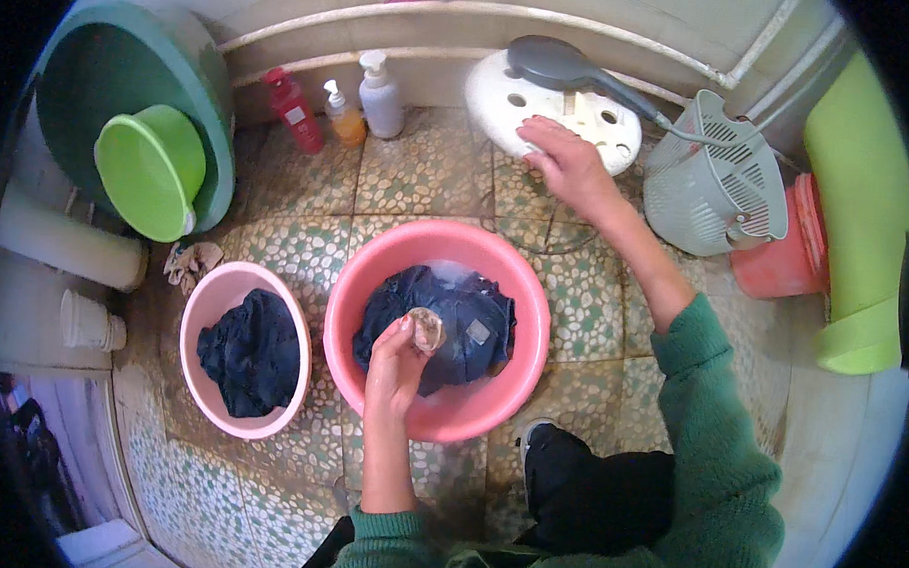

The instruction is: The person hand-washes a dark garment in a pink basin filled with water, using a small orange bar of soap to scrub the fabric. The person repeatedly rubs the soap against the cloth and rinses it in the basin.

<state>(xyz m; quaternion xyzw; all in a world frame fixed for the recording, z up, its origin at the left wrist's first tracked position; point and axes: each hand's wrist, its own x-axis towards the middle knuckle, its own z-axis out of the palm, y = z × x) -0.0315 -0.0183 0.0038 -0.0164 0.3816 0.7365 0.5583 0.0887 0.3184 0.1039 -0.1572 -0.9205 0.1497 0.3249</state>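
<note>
In mid-frame, your left hand [396, 367] pinches a small round object [429, 330] above dark cloth [399, 294] in the coral basin [535, 332]; a slick grip could drop it. Your right hand [576, 170], upper right, looks empty, fingers extended; a careless sweep could knock the shower head [547, 64].
</note>
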